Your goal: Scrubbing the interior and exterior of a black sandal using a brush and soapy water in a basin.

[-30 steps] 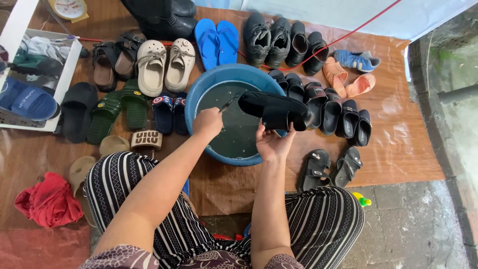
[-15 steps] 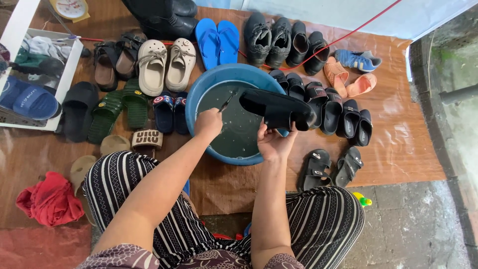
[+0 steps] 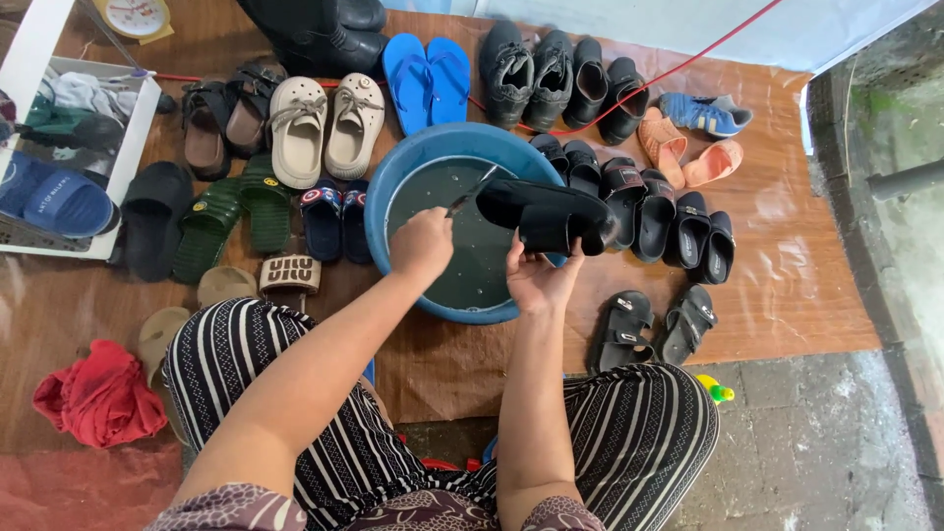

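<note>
My right hand holds a black slide sandal from below, level over the blue basin of dark water. My left hand grips a thin brush whose tip touches the sandal's heel end. Both hands are above the basin's near half. My legs in striped trousers frame the basin from the near side.
Footwear rings the basin: beige clogs, blue flip-flops, black shoes, black slides at right, black sandals, green slides. A white box stands far left. A red cloth lies near left.
The sandal has shifted slightly right and tilted a little; my left hand with the brush stays at its heel end. Little else differs.
</note>
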